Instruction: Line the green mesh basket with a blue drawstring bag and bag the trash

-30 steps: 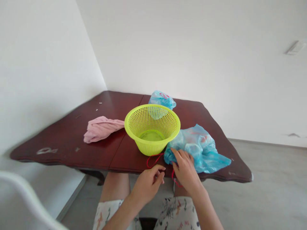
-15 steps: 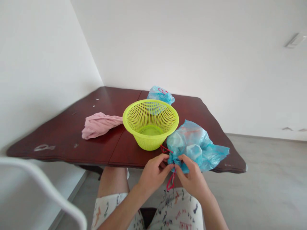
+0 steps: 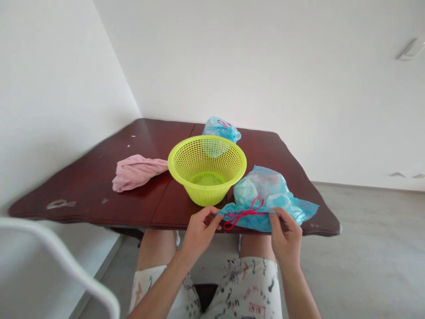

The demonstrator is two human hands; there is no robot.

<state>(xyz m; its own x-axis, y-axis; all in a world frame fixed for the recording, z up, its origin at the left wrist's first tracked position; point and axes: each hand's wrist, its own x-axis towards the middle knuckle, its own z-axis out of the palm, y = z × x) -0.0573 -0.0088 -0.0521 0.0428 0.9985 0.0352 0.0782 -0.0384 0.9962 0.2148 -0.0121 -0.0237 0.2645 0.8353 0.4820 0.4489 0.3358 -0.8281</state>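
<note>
A translucent blue plastic bag with pale rounded things inside lies at the table's front right. Its mouth is stretched flat between my two hands, and a red drawstring loops across it. My left hand pinches the left end of the mouth; my right hand pinches the right end. Just behind my left hand stands a yellow-green plastic colander with nothing but its bare bottom showing inside.
A pink cloth lies bunched left of the colander. Behind the colander sits a second blue bag with a red string. The dark wooden table meets white walls. A white curved bar stands at lower left.
My hands have moved apart from the gathered knot-like neck, and the bag's mouth is now spread wide between them. The red string has shifted up onto the bag.
</note>
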